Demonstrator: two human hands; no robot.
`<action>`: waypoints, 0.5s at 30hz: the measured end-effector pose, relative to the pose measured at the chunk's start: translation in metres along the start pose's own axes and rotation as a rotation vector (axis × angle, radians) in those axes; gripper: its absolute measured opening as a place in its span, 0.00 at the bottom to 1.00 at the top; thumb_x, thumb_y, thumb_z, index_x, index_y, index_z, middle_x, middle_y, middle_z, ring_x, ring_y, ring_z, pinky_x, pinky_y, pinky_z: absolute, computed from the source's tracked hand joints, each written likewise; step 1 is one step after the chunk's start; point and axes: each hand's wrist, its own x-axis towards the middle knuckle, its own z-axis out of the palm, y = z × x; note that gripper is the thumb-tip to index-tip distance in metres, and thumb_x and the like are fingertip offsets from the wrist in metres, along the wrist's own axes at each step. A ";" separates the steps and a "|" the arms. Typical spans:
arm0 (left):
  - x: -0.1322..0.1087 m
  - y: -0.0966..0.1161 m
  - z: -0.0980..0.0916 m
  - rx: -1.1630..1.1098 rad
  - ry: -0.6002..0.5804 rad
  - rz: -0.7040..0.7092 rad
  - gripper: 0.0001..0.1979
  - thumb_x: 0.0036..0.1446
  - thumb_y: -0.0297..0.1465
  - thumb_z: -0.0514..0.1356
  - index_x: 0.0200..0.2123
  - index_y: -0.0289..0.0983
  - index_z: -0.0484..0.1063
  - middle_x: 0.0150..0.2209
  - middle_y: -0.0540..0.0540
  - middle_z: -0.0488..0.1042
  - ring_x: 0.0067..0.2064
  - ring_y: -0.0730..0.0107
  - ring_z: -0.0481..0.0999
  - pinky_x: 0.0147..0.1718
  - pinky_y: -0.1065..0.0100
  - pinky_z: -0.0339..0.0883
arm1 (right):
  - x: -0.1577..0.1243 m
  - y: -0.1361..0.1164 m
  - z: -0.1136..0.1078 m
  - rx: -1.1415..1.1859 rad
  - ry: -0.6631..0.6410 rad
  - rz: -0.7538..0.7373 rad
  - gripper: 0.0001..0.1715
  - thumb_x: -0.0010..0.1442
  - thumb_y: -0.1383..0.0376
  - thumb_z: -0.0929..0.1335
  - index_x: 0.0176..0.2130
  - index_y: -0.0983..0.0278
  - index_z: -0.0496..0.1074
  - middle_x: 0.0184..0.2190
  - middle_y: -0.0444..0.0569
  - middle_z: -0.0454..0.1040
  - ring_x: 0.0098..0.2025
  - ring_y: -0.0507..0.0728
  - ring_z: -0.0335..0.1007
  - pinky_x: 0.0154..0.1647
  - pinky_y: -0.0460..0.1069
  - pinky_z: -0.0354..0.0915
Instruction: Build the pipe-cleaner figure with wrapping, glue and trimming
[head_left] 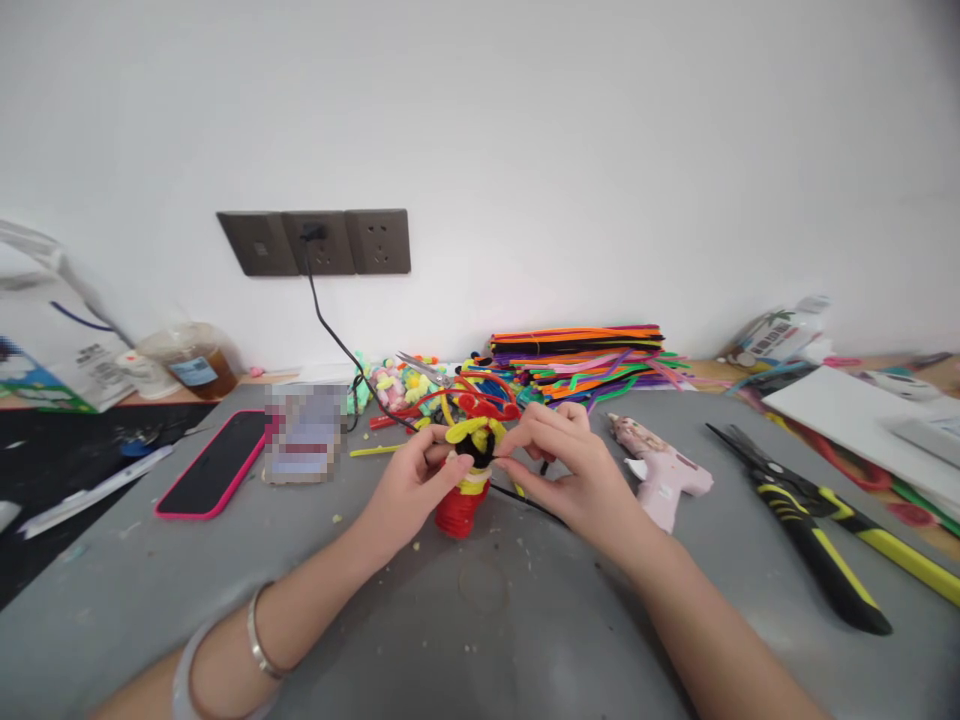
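Note:
A small figure [459, 508] of fuzzy pipe cleaner stands upright on the grey mat, red below, yellow and black higher up, with red loops behind its top. My left hand [421, 478] grips its upper part from the left, thumb at the black section. On the right side, my right hand [559, 462] has thumb and forefinger pinched at the black part's edge. What lies between those fingertips is too small to make out. Behind the figure, a yellow stem [375, 451] lies on the mat.
Bundled pipe cleaners [577, 345] and pompoms [401, 385] line the wall. A pink glue gun [664, 475] and yellow-black pliers [814, 540] lie right; a pink-cased phone [217, 465] lies left. A black cord [330, 325] runs from the socket [315, 243] behind the figure.

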 end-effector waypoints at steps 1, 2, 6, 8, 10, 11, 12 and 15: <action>0.000 0.001 0.000 0.001 -0.006 -0.008 0.24 0.49 0.49 0.73 0.38 0.37 0.73 0.32 0.49 0.79 0.34 0.68 0.76 0.35 0.70 0.70 | 0.000 0.000 -0.002 0.003 -0.012 -0.003 0.08 0.70 0.68 0.67 0.36 0.60 0.71 0.30 0.42 0.73 0.31 0.53 0.68 0.42 0.54 0.53; 0.000 0.002 0.000 0.004 -0.003 -0.018 0.24 0.48 0.49 0.73 0.36 0.37 0.73 0.30 0.50 0.77 0.33 0.69 0.75 0.33 0.71 0.69 | 0.000 0.001 -0.003 0.004 -0.023 -0.008 0.08 0.71 0.68 0.67 0.36 0.60 0.71 0.31 0.42 0.73 0.33 0.54 0.69 0.42 0.54 0.53; 0.001 0.004 -0.002 -0.003 0.017 -0.060 0.23 0.47 0.47 0.74 0.34 0.36 0.73 0.28 0.52 0.75 0.31 0.72 0.73 0.33 0.71 0.67 | 0.000 0.002 -0.010 -0.035 -0.043 -0.054 0.09 0.72 0.67 0.67 0.37 0.59 0.73 0.34 0.44 0.73 0.37 0.55 0.70 0.43 0.54 0.53; 0.001 0.004 -0.002 -0.010 0.017 -0.075 0.23 0.46 0.46 0.75 0.35 0.36 0.73 0.29 0.51 0.76 0.32 0.72 0.73 0.34 0.71 0.68 | 0.000 0.002 -0.013 -0.078 -0.040 -0.063 0.10 0.72 0.65 0.67 0.37 0.59 0.75 0.34 0.45 0.71 0.36 0.55 0.69 0.43 0.55 0.53; 0.001 0.003 -0.003 -0.004 0.024 -0.083 0.23 0.45 0.46 0.75 0.35 0.36 0.74 0.29 0.51 0.76 0.31 0.72 0.73 0.34 0.71 0.67 | 0.000 0.002 -0.014 -0.112 -0.037 -0.060 0.10 0.72 0.64 0.67 0.36 0.59 0.76 0.34 0.45 0.70 0.36 0.55 0.68 0.43 0.55 0.53; 0.002 0.003 -0.003 0.002 0.025 -0.085 0.23 0.45 0.45 0.75 0.35 0.36 0.74 0.29 0.51 0.75 0.31 0.72 0.73 0.33 0.71 0.67 | 0.000 0.003 -0.015 -0.121 -0.039 -0.057 0.10 0.72 0.64 0.68 0.36 0.59 0.77 0.34 0.46 0.70 0.37 0.55 0.68 0.43 0.55 0.53; 0.001 0.003 -0.004 0.007 0.026 -0.085 0.23 0.45 0.45 0.75 0.35 0.36 0.73 0.28 0.52 0.75 0.30 0.72 0.72 0.33 0.71 0.66 | 0.000 0.003 -0.015 -0.127 -0.041 -0.056 0.10 0.71 0.64 0.68 0.36 0.59 0.77 0.34 0.46 0.70 0.37 0.55 0.68 0.43 0.55 0.53; 0.001 0.004 -0.004 0.018 0.005 -0.094 0.23 0.45 0.46 0.74 0.35 0.36 0.73 0.29 0.51 0.75 0.31 0.70 0.73 0.34 0.69 0.67 | 0.000 0.003 -0.016 -0.141 -0.060 -0.065 0.10 0.71 0.65 0.68 0.36 0.58 0.77 0.34 0.45 0.69 0.37 0.56 0.68 0.43 0.55 0.53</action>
